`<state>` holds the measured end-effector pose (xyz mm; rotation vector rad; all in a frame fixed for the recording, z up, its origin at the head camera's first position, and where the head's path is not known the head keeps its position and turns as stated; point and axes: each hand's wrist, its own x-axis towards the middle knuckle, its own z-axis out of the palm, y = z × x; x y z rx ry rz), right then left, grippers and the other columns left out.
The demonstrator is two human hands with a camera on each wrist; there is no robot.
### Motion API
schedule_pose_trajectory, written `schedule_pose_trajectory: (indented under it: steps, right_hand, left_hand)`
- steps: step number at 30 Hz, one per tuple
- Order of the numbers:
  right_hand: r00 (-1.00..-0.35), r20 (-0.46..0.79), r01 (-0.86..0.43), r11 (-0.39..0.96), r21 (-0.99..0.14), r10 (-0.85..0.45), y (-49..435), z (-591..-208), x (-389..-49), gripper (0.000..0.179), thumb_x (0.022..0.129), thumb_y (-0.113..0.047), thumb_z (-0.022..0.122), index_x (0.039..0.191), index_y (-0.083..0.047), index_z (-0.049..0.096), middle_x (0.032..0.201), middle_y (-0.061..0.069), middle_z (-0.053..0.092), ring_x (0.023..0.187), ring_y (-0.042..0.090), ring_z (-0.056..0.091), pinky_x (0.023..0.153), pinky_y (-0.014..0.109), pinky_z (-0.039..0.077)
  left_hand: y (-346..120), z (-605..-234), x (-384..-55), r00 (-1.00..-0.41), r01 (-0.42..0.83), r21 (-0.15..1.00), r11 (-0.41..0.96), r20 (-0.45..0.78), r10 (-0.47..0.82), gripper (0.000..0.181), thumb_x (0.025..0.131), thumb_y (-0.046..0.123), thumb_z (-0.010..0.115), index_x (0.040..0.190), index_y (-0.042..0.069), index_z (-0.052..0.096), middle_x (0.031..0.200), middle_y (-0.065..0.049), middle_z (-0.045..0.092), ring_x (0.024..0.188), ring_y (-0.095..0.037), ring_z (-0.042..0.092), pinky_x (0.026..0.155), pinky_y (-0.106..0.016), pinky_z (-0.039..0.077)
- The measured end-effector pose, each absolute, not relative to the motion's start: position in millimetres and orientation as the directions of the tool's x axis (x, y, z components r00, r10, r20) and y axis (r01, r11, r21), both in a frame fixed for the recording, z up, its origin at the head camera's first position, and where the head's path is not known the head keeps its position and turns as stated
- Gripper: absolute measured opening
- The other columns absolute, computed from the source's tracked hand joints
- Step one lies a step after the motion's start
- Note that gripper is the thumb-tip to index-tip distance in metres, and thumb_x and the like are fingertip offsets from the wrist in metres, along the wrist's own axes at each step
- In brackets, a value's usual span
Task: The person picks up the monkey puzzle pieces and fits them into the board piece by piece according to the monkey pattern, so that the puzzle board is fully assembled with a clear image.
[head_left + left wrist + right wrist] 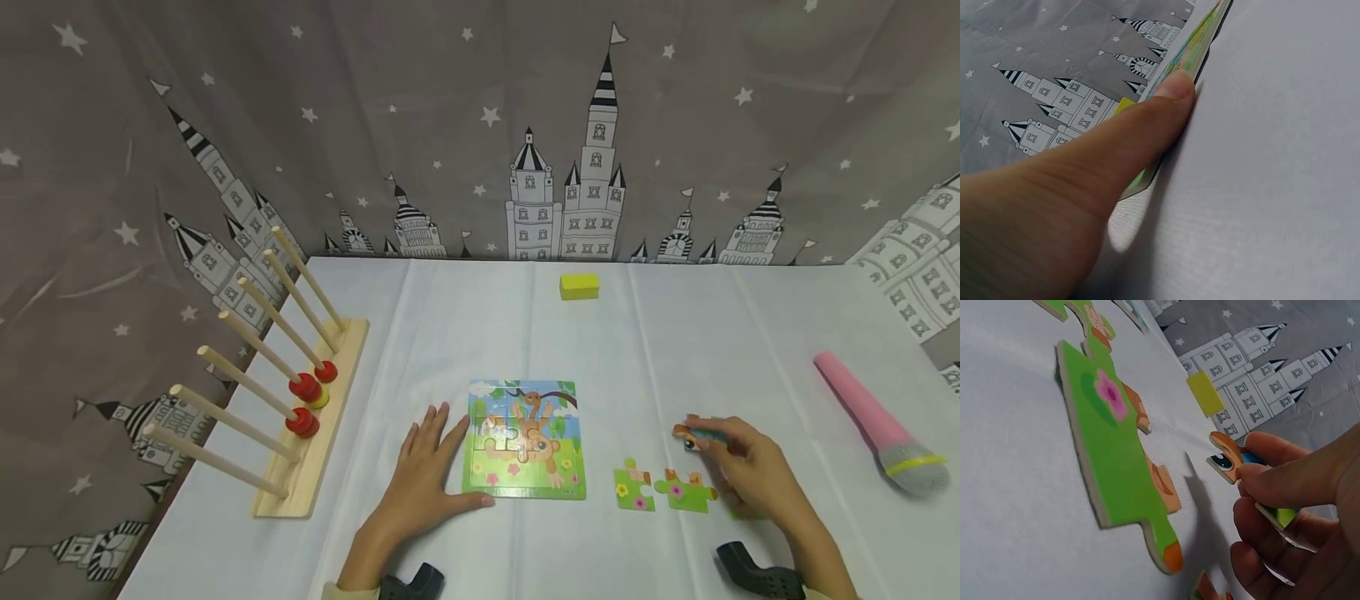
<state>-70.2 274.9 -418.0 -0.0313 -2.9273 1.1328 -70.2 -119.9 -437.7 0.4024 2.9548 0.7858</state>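
Observation:
My left hand [426, 468] lies spread at the left side of a square monkey jigsaw board [523, 492]. Its thumb [1147, 119] rests along the board's near edge in the left wrist view. To the right, my right hand [759, 473] pinches a brown jigsaw piece with a printed eye [1225, 459] between thumb and index finger, raised above the cloth. A second piece, lime green [1284, 517], shows among that hand's lower fingers. Two loose green pieces with flowers [633, 490] [686, 495] lie between board and hand. Another green piece [747, 514] is mostly hidden beneath the hand.
At the left stands a wooden peg rack [309, 487] with red and yellow rings. A yellow block [579, 287] sits near the table's back edge. A pink toy microphone [862, 404] lies at the far right on the white cloth [465, 325].

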Motion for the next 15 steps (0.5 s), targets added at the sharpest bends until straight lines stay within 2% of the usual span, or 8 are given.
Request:
schedule_pose_trajectory:
  steps: [3, 4, 7, 14, 15]
  right_hand:
    - [-0.999, 0.038, -0.012, 0.762, -0.647, 0.016, 272.2, -420.0, -68.7, 0.027, 0.087, -0.022, 0.06, 0.113, -0.018, 0.063, 0.11, 0.003, 0.062, 0.084, -0.017, 0.038, 0.066, 0.012, 0.041]
    - [-0.999, 0.042, -0.014, 0.762, -0.647, 0.017, 271.1, -420.2, -68.5, 0.027, 0.087, -0.022, 0.061, 0.113, -0.018, 0.063, 0.109, 0.002, 0.063, 0.084, -0.016, 0.039, 0.066, 0.013, 0.042]
    - [-0.998, 0.057, -0.023, 0.769, -0.639, 0.017, 268.2, -421.1, -70.1, 0.026, 0.086, -0.022, 0.061, 0.112, -0.018, 0.064, 0.106, 0.0, 0.063, 0.09, -0.022, 0.036, 0.074, 0.011, 0.04]
    - [-0.998, 0.067, -0.048, 0.737, -0.675, -0.004, 258.9, -418.8, -72.1, 0.025, 0.086, -0.023, 0.061, 0.11, -0.018, 0.065, 0.102, -0.002, 0.063, 0.09, -0.019, 0.041, 0.075, 0.011, 0.04]
    - [-0.998, 0.066, -0.052, 0.726, -0.686, -0.01, 257.3, -418.4, -72.1, 0.025, 0.086, -0.023, 0.062, 0.11, -0.018, 0.065, 0.102, -0.001, 0.063, 0.088, -0.016, 0.044, 0.07, 0.011, 0.042]
  left_hand:
    - [-119.7, -437.6, -68.7, -0.964, 0.237, 0.497, 0.835, 0.013, 0.266, 0.102, 0.059, 0.064, 0.07, 0.141, 0.015, 0.034, 0.152, -0.014, 0.016, 0.142, -0.032, 0.007, 0.113, -0.052, 0.008]
    - [-119.8, -437.5, -68.4, -0.963, 0.239, 0.495, 0.835, 0.015, 0.267, 0.102, 0.059, 0.064, 0.07, 0.141, 0.016, 0.033, 0.152, -0.014, 0.016, 0.142, -0.032, 0.007, 0.113, -0.052, 0.008]
    - [-119.8, -437.0, -69.6, -0.962, 0.246, 0.496, 0.832, 0.019, 0.273, 0.102, 0.059, 0.064, 0.07, 0.141, 0.016, 0.033, 0.152, -0.015, 0.015, 0.141, -0.032, 0.007, 0.113, -0.052, 0.007]
    - [-120.4, -439.0, -70.6, -0.962, 0.245, 0.496, 0.833, 0.016, 0.274, 0.103, 0.059, 0.064, 0.07, 0.142, 0.016, 0.032, 0.152, -0.014, 0.015, 0.142, -0.031, 0.006, 0.114, -0.051, 0.007]
    - [-120.5, -439.3, -70.5, -0.962, 0.245, 0.495, 0.834, 0.015, 0.273, 0.103, 0.059, 0.065, 0.069, 0.142, 0.016, 0.032, 0.152, -0.014, 0.015, 0.142, -0.031, 0.006, 0.114, -0.051, 0.007]
